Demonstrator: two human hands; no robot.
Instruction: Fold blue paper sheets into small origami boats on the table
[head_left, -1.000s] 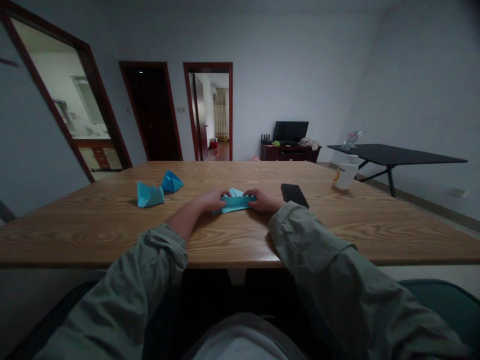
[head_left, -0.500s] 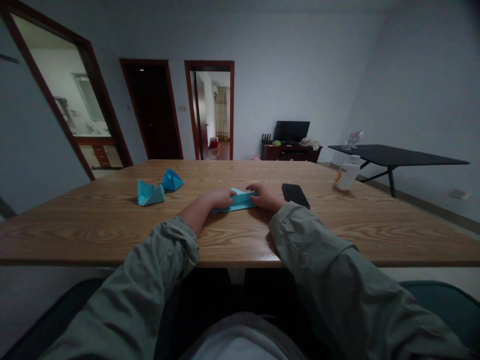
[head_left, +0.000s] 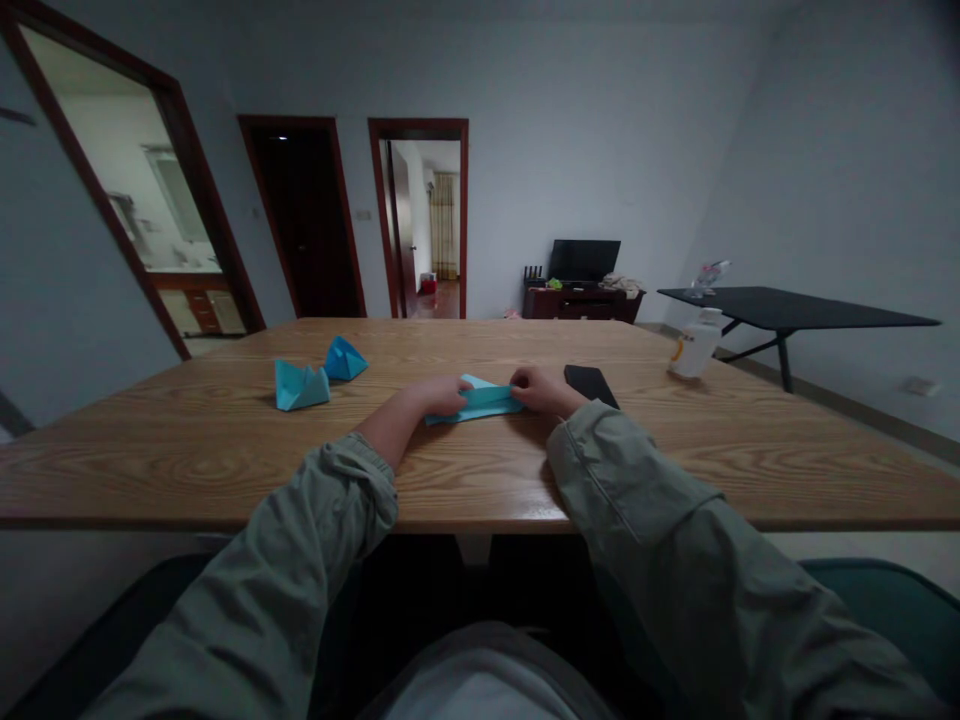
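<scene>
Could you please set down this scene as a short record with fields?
Surface: wooden table
Between hands: folded light blue sheet
Left hand: on the sheet's left part
Right hand: fingertips at the sheet's right end
At left: light blue paper shape, darker blue one just behind
At right: flat black object, partly hidden; white bottle farther right
Background: screen on dark cabinet

Light-blue folded paper (head_left: 491, 400), deeper-blue paper shape (head_left: 345, 361), brown wood-grained table (head_left: 465, 480), grey-green sleeves (head_left: 292, 550)
</scene>
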